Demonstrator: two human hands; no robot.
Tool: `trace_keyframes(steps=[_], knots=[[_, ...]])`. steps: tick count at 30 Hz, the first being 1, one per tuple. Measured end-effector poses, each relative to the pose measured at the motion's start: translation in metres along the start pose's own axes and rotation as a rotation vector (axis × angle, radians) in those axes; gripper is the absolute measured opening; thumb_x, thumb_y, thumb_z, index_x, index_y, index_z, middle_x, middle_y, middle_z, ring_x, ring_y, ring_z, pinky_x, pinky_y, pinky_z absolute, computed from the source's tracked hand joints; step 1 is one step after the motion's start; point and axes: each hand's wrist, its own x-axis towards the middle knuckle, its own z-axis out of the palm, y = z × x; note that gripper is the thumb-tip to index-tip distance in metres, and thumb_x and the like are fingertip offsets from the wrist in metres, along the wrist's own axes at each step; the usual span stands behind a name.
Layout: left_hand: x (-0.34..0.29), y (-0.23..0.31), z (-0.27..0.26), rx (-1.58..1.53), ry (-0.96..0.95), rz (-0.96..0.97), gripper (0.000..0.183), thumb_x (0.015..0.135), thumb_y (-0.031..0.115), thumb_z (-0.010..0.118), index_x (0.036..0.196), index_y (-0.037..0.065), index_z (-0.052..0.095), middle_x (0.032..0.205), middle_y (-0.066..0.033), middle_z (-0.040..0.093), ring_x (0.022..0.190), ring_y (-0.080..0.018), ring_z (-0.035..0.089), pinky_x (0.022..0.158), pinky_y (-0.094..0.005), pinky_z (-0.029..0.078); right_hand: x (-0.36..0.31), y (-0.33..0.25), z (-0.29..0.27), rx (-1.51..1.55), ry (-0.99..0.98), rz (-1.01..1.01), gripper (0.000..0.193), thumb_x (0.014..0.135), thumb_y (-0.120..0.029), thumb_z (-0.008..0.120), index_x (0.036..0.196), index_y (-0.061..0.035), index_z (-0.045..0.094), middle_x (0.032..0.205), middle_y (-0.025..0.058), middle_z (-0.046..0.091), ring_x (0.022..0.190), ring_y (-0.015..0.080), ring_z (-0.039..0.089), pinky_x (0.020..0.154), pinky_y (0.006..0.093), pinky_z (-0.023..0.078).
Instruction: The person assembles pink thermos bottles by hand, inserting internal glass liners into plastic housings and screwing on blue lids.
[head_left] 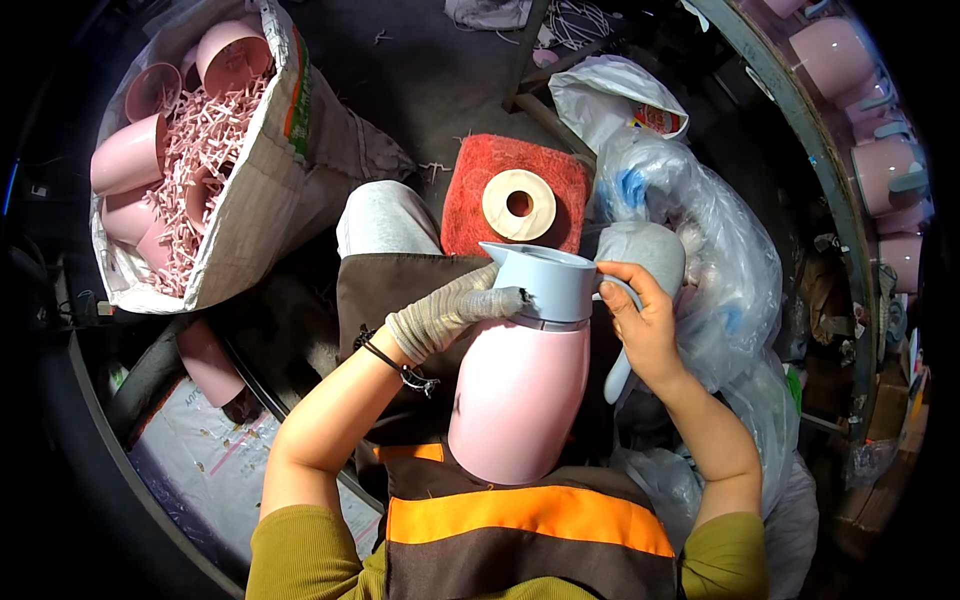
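A jug with a pink body [520,400] stands tilted against my lap, its top leaning away from me. Its pale blue-grey spouted collar [545,283] has an open mouth, and the spout points left. My left hand [450,312], in a grey knit glove, wraps round the left side of the collar. Bare fingers of my right hand [645,325] close round the upper part of the pale blue handle [618,377] on the right side. The handle's lower end hangs free below the hand, apart from the pink body.
Beyond the jug, a pale wooden ring [494,207] lies on a red cloth-covered seat [466,178]. At the left stands a white woven sack [245,235] of pink plastic scraps and cups. Clear plastic bags [730,270] bulge at the right, near a metal-framed rack [815,140] with pink jugs.
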Motion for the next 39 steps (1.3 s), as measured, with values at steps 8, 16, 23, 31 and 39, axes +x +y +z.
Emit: trace_keyframes(steps=[8,16,23,31,39], knots=[[-0.001,0.000,0.005,0.207,0.023,0.015,0.064,0.085,0.035,0.069,0.133,-0.001,0.047,0.114,-0.0058,0.058,0.103,-0.0117,0.052,0.093,-0.0266,0.043,-0.010,0.008,-0.006,0.084,-0.053,0.085,0.028,0.095,-0.020,0.062,0.116,-0.0013,0.060,0.085,-0.0022,0.060,0.069,0.0025,0.049,0.062,0.0187,0.040],[-0.002,0.004,0.011,0.272,-0.017,-0.039,0.077,0.083,0.044,0.069,0.140,0.001,0.041,0.127,-0.0073,0.055,0.117,-0.0139,0.049,0.103,-0.0296,0.037,-0.009,-0.002,-0.016,-0.040,-0.141,0.092,0.031,0.093,-0.023,0.065,0.116,-0.0024,0.059,0.089,0.0013,0.061,0.077,0.0064,0.054,0.070,0.0214,0.044],[-0.004,0.010,0.015,0.278,-0.031,-0.075,0.085,0.079,0.042,0.075,0.142,0.001,0.037,0.127,-0.0068,0.055,0.117,-0.0143,0.050,0.102,-0.0293,0.039,0.007,-0.039,-0.028,-0.331,-0.484,-0.154,0.070,0.073,-0.036,0.081,0.130,-0.0098,0.050,0.116,0.0136,0.062,0.109,0.0270,0.060,0.096,0.0381,0.045],[-0.011,0.010,0.024,0.234,-0.025,-0.123,0.051,0.085,0.032,0.070,0.122,0.001,0.055,0.106,-0.0030,0.061,0.094,-0.0092,0.055,0.084,-0.0270,0.047,0.029,-0.059,-0.023,-0.593,-0.731,0.020,0.083,0.059,-0.047,0.087,0.125,-0.0126,0.050,0.101,0.0175,0.065,0.096,0.0313,0.064,0.081,0.0378,0.049],[-0.007,0.018,0.019,0.396,-0.034,-0.127,0.057,0.085,0.033,0.069,0.127,-0.001,0.052,0.105,-0.0038,0.061,0.094,-0.0100,0.053,0.085,-0.0255,0.046,0.039,-0.095,-0.020,-0.522,-0.896,0.282,0.086,0.065,-0.044,0.086,0.131,-0.0089,0.045,0.075,0.0083,0.063,0.057,0.0149,0.059,0.051,0.0279,0.046]])
